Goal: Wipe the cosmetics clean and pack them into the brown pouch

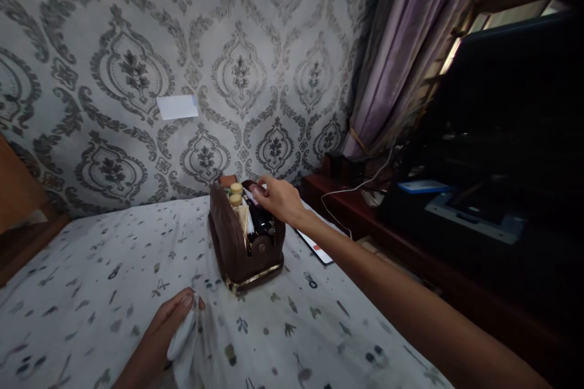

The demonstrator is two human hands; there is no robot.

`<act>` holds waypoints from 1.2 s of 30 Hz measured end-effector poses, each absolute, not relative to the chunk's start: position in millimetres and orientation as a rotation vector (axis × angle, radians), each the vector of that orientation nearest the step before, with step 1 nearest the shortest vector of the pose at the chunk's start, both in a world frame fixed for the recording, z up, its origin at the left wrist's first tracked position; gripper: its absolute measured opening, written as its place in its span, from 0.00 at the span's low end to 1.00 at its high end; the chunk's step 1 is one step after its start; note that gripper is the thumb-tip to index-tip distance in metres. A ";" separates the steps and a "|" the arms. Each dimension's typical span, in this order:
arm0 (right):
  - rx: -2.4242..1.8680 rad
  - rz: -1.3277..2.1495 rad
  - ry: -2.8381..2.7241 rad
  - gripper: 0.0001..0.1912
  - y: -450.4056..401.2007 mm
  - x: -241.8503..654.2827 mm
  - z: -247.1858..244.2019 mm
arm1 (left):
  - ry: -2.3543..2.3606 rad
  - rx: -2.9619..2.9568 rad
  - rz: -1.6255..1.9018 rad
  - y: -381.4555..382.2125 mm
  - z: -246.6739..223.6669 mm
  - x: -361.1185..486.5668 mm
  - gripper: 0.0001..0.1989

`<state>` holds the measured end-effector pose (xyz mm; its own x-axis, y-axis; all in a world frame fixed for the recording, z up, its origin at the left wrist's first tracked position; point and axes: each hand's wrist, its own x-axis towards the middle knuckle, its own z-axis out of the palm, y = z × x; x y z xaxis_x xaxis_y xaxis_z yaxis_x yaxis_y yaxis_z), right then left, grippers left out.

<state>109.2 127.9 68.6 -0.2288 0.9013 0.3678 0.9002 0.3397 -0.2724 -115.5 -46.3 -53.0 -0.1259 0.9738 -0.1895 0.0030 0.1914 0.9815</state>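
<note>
A brown leather-look toiletry bag (228, 237) stands unzipped on the bed, its gold zipper running along the near lower end. Upright inside it are two small bottles with yellowish caps (235, 194), a cream-coloured packet (243, 217) and glossy black items (261, 219). My right hand (278, 197) reaches to the bag's far right rim, thumb and fingers pinched together; what is between them is hidden. In front of the bag, lower left, my left hand (166, 325) grips a bunched white cloth (185, 334) that hangs down from the fingers.
A patterned sheet (137, 255) covers the bed against a papered wall. Right of the bag lies a dark-edged flat item (319, 250), partly behind my forearm. Beyond stand a dark red table (326, 188) with a white cable (356, 190) and a large black screen (493, 134).
</note>
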 end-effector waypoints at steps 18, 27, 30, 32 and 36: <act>-1.528 -0.018 -2.346 0.15 140.5 116.6 66.9 | 1.500 0.836 1.180 -49.0 -60.6 -116.1 0.26; -1.479 0.056 -2.357 0.19 136.9 117.0 58.7 | 1.456 0.832 1.166 -47.5 -62.1 -116.8 0.25; -1.517 -0.032 -2.382 0.18 134.9 114.8 59.2 | 1.448 0.823 1.114 -46.5 -64.5 -122.0 0.27; -1.540 -0.065 -2.391 0.18 132.8 113.3 60.5 | 1.422 0.825 1.084 -45.7 -65.1 -125.3 0.26; -1.550 -0.072 -2.416 0.18 129.9 111.1 63.3 | 1.364 0.843 1.075 -44.8 -64.0 -127.2 0.25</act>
<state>111.1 129.9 63.3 -0.3916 0.8853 0.2510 0.8987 0.4265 -0.1024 -127.2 -44.8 -64.0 -0.0940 0.9385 -0.3322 -0.1043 0.3226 0.9408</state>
